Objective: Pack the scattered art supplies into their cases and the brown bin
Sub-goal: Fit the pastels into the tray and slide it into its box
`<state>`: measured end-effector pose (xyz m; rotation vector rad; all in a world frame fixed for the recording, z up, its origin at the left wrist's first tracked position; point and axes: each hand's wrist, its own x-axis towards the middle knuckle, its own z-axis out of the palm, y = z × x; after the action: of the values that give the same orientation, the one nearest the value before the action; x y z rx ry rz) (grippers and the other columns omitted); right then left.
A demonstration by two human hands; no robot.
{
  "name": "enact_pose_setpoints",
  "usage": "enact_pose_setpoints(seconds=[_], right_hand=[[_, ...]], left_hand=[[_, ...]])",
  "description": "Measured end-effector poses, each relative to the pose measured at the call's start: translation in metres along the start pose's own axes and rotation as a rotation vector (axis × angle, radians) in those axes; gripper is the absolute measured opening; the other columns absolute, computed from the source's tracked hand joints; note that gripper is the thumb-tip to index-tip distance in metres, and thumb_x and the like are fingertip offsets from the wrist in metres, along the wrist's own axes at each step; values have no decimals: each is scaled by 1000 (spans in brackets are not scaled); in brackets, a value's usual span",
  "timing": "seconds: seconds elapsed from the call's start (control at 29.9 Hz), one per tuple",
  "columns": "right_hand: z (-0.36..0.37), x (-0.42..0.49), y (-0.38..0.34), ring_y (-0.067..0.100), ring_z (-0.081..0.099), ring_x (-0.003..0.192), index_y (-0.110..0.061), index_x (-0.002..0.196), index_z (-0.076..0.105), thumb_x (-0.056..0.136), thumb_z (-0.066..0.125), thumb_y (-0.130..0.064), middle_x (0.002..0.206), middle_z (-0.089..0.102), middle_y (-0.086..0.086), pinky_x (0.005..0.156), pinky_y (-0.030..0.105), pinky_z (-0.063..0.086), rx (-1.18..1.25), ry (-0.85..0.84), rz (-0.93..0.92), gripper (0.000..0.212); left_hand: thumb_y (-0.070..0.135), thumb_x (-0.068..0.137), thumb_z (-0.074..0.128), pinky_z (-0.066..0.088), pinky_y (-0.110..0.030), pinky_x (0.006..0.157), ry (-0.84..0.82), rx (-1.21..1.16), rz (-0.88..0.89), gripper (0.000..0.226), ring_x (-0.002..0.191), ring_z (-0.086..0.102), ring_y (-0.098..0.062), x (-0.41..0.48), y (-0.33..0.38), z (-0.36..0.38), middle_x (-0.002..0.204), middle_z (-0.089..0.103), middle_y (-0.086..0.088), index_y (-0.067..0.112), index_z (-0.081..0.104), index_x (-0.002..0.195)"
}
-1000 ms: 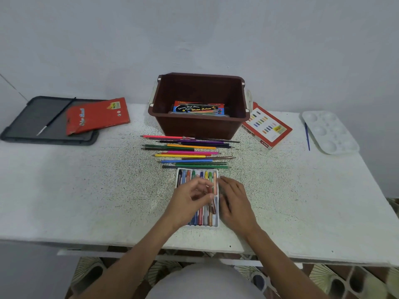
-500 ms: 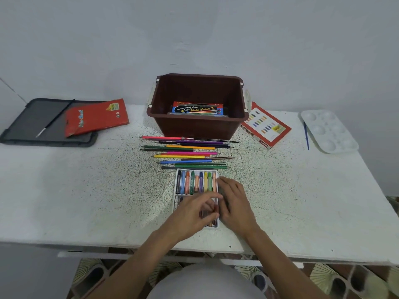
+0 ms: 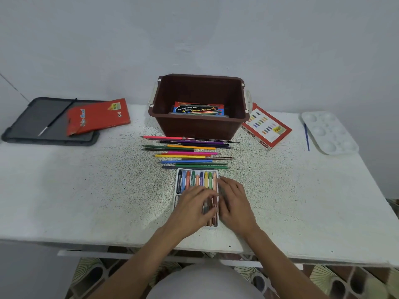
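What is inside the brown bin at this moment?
One flat watercolour box lies in the brown bin. Its front wall hides the near part of the floor, so anything there cannot be seen.

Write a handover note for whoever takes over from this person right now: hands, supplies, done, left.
Left hand: fingers on the crayons in the tray's near row; grip unclear.
Right hand: flat against the tray's right edge.
Done: watercolour box in the bin; far row of crayons in place.
Left: finish the tray; pencils in front of the bin, red case, pastel box, palette and blue brush all outside it.
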<state>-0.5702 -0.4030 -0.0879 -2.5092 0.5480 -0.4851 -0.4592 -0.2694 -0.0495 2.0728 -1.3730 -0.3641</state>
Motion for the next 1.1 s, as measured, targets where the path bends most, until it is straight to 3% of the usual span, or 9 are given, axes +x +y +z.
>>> enact_pose_setpoints(seconds=[0.17,0.27,0.37,0.63,0.8,1.0,1.1], right_hand=[[0,1,0,17,37,130,-11,140,48,94,40,-19,140,48,2,109,27,31,4,8,-3,47],[0,1,0,16,37,130,-11,141,47,94,43,-17,140,48,2,108,25,29,2,6,0,47],[0,1,0,16,37,129,-12,141,47,94,44,-17,140,48,2,108,25,30,-1,8,-3,47],[0,1,0,16,38,129,-13,140,47,96,41,-20,139,49,2,108,25,30,-7,9,-1,46],[1,0,-2,18,39,130,-11,140,47,100,34,-24,141,49,4,109,34,36,-22,19,1,44],[2,1,-11,19,20,148,-7,149,36,106,29,-30,158,31,8,121,36,17,-170,-51,-119,50],[2,4,-12,22,10,151,-7,150,32,107,27,-37,160,23,7,121,43,21,-274,-158,-213,53]], left_hand=[[51,85,58,25,-36,109,-2,107,-37,62,132,22,-11,0,-8,7,140,29,9,37,39,142],[63,83,57,8,-40,114,-55,163,-111,78,145,-2,-16,3,-13,5,156,2,8,44,19,149],[73,76,59,-3,-46,117,-127,207,-212,96,146,-20,-18,8,-16,2,159,-20,5,46,4,150],[87,61,56,-15,-48,115,-220,328,-385,123,138,-38,-29,19,-17,-2,152,-40,-8,41,-16,150],[89,72,38,-15,-48,117,-221,355,-222,109,139,-39,-26,13,-25,-4,154,-38,-4,39,-21,149],[64,98,11,-10,-36,120,-152,360,6,71,145,-23,-7,-3,-44,-15,161,-18,4,25,-8,154],[53,104,11,-6,-33,120,-172,378,99,61,147,-15,-4,-7,-57,-22,162,-6,5,21,-1,155]])
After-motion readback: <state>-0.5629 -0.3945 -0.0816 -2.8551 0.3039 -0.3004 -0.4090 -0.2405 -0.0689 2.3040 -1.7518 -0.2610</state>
